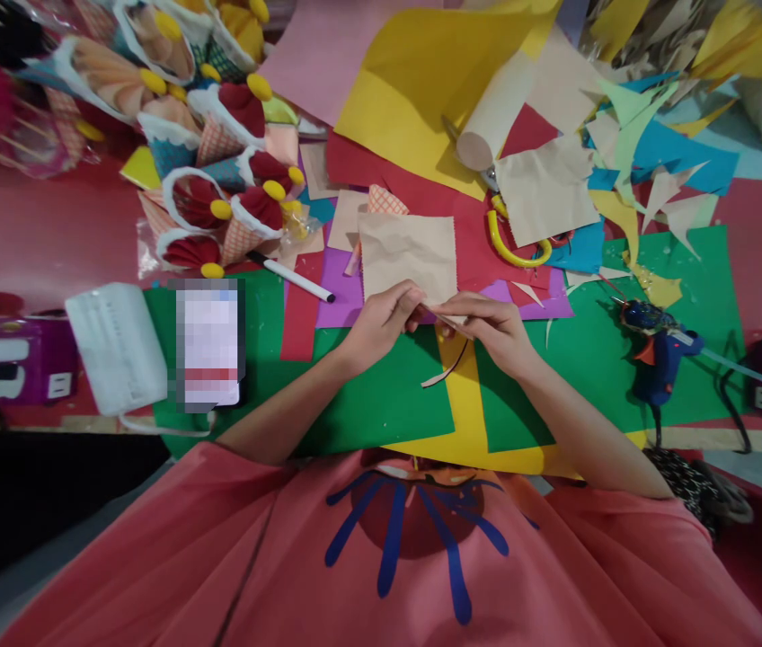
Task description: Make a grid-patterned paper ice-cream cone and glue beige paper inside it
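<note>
My left hand (381, 322) and my right hand (492, 325) meet over the green sheet (367, 404), both pinching the lower edge of a tan square of felt (408, 253). A thin curled strip (445, 368) hangs down from between my fingers. The tan square lies over purple and red sheets. A yellow sheet (468, 422) lies just under my right wrist.
A black-and-white marker (292, 276) and a phone (209, 341) lie left of my hands. Yellow-handled scissors (512, 243) sit behind. A blue glue gun (654, 346) rests at right. Finished paper cones (219, 171) pile at back left. Paper scraps (637, 153) cover the back right.
</note>
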The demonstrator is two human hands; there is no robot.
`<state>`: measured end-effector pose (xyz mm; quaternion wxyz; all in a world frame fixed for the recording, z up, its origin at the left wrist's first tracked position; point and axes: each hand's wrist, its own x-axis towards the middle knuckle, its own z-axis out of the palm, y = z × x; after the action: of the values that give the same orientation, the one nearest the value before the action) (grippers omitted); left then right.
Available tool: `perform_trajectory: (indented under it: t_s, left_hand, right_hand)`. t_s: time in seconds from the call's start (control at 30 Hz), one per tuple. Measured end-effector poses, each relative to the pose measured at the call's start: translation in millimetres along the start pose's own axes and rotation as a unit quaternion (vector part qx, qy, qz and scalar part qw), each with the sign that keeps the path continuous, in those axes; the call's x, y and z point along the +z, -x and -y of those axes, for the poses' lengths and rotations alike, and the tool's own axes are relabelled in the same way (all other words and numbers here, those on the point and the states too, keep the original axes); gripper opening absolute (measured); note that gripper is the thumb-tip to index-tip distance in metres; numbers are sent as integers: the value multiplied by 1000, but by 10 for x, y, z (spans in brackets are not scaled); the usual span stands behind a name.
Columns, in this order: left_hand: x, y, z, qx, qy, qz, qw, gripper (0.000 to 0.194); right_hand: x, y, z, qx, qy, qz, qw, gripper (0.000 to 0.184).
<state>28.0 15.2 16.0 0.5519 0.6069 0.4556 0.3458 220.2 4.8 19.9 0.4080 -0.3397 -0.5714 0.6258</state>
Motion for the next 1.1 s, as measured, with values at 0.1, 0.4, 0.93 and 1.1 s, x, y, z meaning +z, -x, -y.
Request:
perform_trajectory:
  t_s: [0.1, 0.4, 0.93, 1.1]
  left_hand:
    - [-5, 0, 11, 7, -13, 0, 1000, 53]
    - [-14, 9, 33, 43, -62, 15, 997, 51]
    - [6, 40, -21, 92, -136, 49, 985, 55]
    - [-45, 25, -36, 99, -167, 44, 980, 60]
  right_hand:
    - [-20, -6, 29, -7, 24, 14, 1000, 25]
    - [20, -12, 13, 6, 126, -31, 991, 21]
    - [69, 4, 13, 81, 87, -27, 993, 25]
    - [-9, 2, 73, 31, 173, 2, 984, 19]
